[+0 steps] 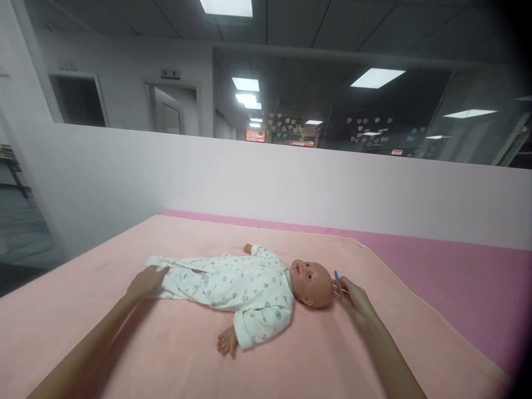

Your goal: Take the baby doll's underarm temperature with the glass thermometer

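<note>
A baby doll [313,282] lies on its back on a peach-coloured cloth, wearing a white printed sleepsuit [253,282]. Its head points right and its legs point left. At the far left end of the sleepsuit, my left hand [145,280] is closed over the lower legs, with some fingers hidden. My right hand [352,296] is beside the crown of the doll's head, with its fingers closed on a slim pen-like stick [337,280] with a blue end. Whether those fingertips touch the head, I cannot tell.
The peach cloth [166,354] covers most of a pink padded surface [457,277]. Behind it runs a low white wall [291,183] with glass above, dotted with heart-shaped stickers [286,120]. A doorway [172,111] stands in the back left.
</note>
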